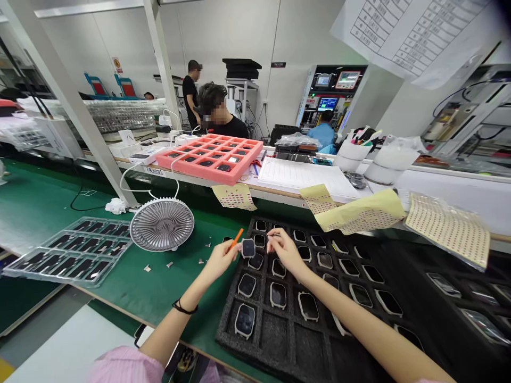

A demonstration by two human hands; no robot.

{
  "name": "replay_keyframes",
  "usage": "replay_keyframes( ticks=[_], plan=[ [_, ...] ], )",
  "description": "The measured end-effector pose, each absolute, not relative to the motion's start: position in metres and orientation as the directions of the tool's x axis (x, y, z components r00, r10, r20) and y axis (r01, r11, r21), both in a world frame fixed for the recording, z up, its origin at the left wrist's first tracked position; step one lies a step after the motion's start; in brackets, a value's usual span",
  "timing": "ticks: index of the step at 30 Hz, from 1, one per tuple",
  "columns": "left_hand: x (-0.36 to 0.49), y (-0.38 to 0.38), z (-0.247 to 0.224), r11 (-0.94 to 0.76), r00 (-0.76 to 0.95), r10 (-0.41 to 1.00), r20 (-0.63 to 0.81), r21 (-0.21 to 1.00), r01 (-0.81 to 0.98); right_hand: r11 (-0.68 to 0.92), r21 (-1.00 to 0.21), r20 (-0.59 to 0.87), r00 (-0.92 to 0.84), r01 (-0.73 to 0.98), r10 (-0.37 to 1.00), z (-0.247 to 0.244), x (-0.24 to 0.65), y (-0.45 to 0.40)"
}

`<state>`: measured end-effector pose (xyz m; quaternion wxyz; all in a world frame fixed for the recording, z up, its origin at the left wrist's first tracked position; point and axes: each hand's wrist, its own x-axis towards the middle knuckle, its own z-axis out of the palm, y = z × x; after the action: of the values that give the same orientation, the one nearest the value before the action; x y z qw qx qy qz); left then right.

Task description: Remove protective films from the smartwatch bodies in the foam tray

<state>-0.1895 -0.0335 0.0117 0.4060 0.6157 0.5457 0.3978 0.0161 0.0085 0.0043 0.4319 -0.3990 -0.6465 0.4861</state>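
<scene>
My left hand (222, 258) is closed on a watch case with a dark screen (248, 248) and also pinches an orange stick (237, 237). Just right of it, my right hand (282, 246) hovers over the tray with its fingers bunched together; what they hold, if anything, is too small to make out. Beneath both hands lies a black foam tray (275, 336) whose compartments hold several watch cases, one of them a watch case (245, 321) at the near left corner. Some front compartments hold nothing.
A round grey fan (162, 224) stands left of my left hand, beside a clear plastic tray (75, 250) of dark parts. Small pieces lie on the green mat (159, 287). Beyond, a shelf carries a pink foam tray (207, 170) and papers (303, 176); yellow sticker sheets (359, 213) hang over its edge.
</scene>
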Motion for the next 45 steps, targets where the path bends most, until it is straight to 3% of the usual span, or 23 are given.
replay_keyframes(
  ticks=[4,10,13,16,20,24,29,34,40,45],
  plan=[
    [-0.192,-0.030,0.006,-0.024,0.087,0.996,-0.004,0.948,0.318,0.123,-0.987,0.081,-0.343,0.104,0.936,0.000,0.011,0.017],
    [-0.177,-0.031,0.008,-0.102,0.168,0.985,0.043,0.927,0.362,0.100,-0.991,0.043,-0.511,0.084,0.858,0.006,-0.005,0.010],
    [-0.188,-0.034,0.010,-0.126,0.102,0.991,0.090,0.892,0.434,0.140,-0.983,0.071,-0.465,0.117,0.882,0.009,0.010,0.015],
    [-0.214,-0.037,0.009,-0.046,-0.043,0.996,0.079,0.860,0.509,0.183,-0.963,0.111,-0.327,0.199,0.939,0.005,0.038,0.028],
    [-0.243,-0.042,-0.003,0.050,-0.093,0.996,0.012,0.775,0.630,0.224,-0.907,0.161,-0.197,0.358,0.967,-0.008,0.066,0.042],
    [-0.247,-0.048,-0.013,0.093,-0.090,0.995,-0.042,0.716,0.692,0.267,-0.824,0.177,-0.219,0.501,0.959,-0.014,0.069,0.041],
    [-0.238,-0.051,-0.005,0.063,-0.124,0.992,0.027,0.743,0.667,0.384,-0.684,0.262,-0.283,0.620,0.923,-0.003,0.047,0.035],
    [-0.226,-0.053,0.003,0.040,-0.056,0.998,-0.008,0.801,0.598,0.387,-0.631,0.202,-0.340,0.672,0.919,0.002,0.007,0.036],
    [-0.213,-0.055,0.004,0.023,0.017,0.999,-0.036,0.876,0.482,0.292,-0.746,0.121,-0.309,0.598,0.943,-0.005,-0.014,0.049],
    [-0.197,-0.053,0.007,0.084,0.142,0.983,-0.119,0.969,0.232,0.167,-0.938,0.070,-0.306,0.305,0.949,-0.007,-0.015,0.053]
  ],
)
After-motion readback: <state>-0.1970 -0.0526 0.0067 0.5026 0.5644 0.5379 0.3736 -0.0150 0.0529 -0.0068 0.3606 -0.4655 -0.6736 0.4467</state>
